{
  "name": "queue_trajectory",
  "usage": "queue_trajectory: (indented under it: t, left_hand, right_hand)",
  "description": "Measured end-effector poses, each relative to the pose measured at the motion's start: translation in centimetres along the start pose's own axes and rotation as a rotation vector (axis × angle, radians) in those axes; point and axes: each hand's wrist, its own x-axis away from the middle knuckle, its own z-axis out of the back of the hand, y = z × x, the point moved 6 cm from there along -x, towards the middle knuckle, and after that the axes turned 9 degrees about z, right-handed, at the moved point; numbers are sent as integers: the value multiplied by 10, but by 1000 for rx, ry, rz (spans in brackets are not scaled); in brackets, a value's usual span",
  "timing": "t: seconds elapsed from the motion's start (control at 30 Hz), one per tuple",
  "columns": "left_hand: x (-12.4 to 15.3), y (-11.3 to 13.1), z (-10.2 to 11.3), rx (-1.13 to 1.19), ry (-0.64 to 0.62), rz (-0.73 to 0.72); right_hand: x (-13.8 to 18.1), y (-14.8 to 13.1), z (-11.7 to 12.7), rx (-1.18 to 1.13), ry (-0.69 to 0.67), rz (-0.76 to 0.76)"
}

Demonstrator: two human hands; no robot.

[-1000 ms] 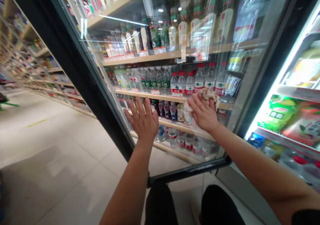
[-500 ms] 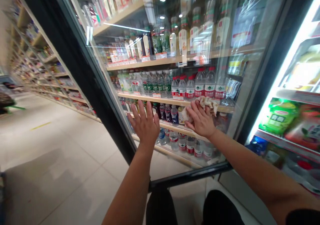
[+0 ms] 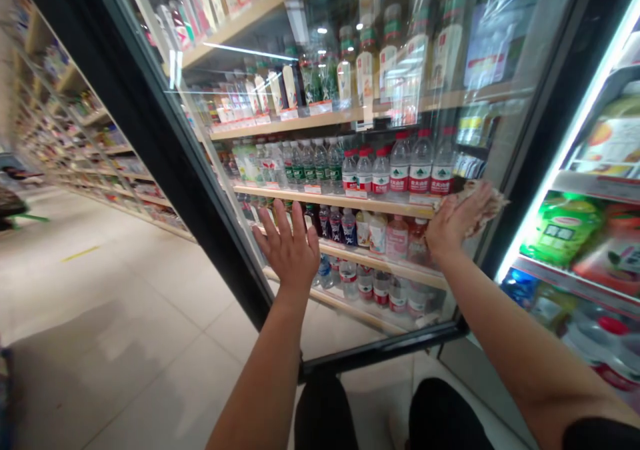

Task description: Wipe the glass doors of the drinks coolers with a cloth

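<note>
An open glass door (image 3: 345, 327) with a black frame (image 3: 165, 157) stands before me. Against its glass, on the left side, my left hand (image 3: 287, 243) lies flat with fingers spread, holding nothing. My right hand (image 3: 453, 227) presses a crumpled, brown-and-white cloth (image 3: 487, 207) to the pane near the right side of the frame. Part of the cloth is hidden under the palm and fingers. Shelves of drinks show through the glass, among them red-capped water bottles (image 3: 400, 167).
To the right is a lit cooler with a green package (image 3: 560, 230) on its shelf. Long store shelves (image 3: 90, 123) run back along the left. Pale floor tiles (image 3: 140, 343) spread below, and my knees (image 3: 325, 413) are close under the door's lower edge.
My right hand has slid the cloth to the right across the glass, close to the door's right frame. My left hand has stayed in place.
</note>
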Motion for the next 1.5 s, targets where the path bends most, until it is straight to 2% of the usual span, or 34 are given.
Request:
queue_trajectory:
  t: [0.1, 0.2, 0.3, 0.37, 0.5, 0.6, 0.7, 0.83, 1.0, 1.07, 1.17, 1.4, 1.5]
  left_hand:
    - [-1, 0, 0, -12, 15, -2]
    - [-1, 0, 1, -18, 12, 8]
    - [-2, 0, 1, -5, -1, 36]
    - [-2, 0, 2, -2, -4, 41]
    - [-2, -1, 2, 1, -1, 24]
    - [-1, -2, 2, -1, 8, 14]
    - [-1, -3, 1, -13, 26, 7]
    - [-1, -2, 1, -29, 23, -5]
    - [-1, -2, 1, 4, -5, 29]
    - [-1, 0, 2, -4, 12, 16]
    - [0, 1, 2, -27, 26, -6]
    - [0, -2, 0, 0, -18, 42]
    - [-1, -1, 1, 7, -13, 33]
  right_hand:
    - [-9, -53, -9, -63, -112, 191]
    - [5, -105, -17, -77, -302, 448]
    - [25, -139, -20, -91, -441, 655]
    - [29, -150, -21, -115, -476, 727]
    - [16, -152, -20, -224, -436, 830]
    - [1, -132, -14, -285, -325, 848]
    - [-18, -96, -4, -257, -223, 710]
    - [-36, -50, 7, -99, -145, 502]
    - [-35, -31, 5, 62, -188, 390]
    - [-28, -36, 1, 73, -207, 383]
    - [-17, -56, -5, 70, -227, 451]
    - [19, -140, -14, -70, -413, 783]
    - [29, -164, -9, -209, -399, 854]
